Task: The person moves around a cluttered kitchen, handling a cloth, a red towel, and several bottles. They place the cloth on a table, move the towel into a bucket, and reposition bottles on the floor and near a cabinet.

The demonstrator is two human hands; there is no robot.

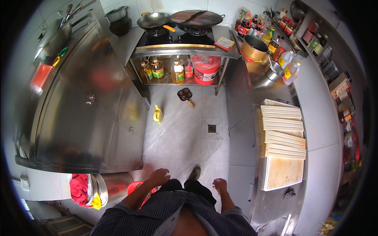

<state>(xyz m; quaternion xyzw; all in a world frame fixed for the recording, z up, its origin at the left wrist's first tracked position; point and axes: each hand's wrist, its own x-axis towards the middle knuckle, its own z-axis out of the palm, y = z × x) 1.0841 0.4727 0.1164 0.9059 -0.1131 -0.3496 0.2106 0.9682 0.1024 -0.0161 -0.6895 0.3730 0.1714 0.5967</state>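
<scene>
My left hand (159, 176) hangs in front of my left thigh, near a red plastic basin or bucket (135, 187), with nothing seen in it. My right hand (220, 185) hangs beside my right leg, its fingers loosely bent and apart, also holding nothing visible. On the tiled floor ahead lie a yellow-green plastic bottle or pouch (158, 114) and a small pan with round wells (185, 94) and a wooden handle. Several slotted cream boards (283, 124) overlap on the steel counter to the right, with a stained cutting board (284, 173) beside them.
A gas stove carries a wok (153, 20) and a wide lidded pan (197, 18). Oil bottles (178, 72) and a red bucket (205, 72) sit beneath. Steel cabinets (79, 112) flank the left. A floor drain (212, 128) lies ahead; a golden pot (254, 48) stands on the right counter.
</scene>
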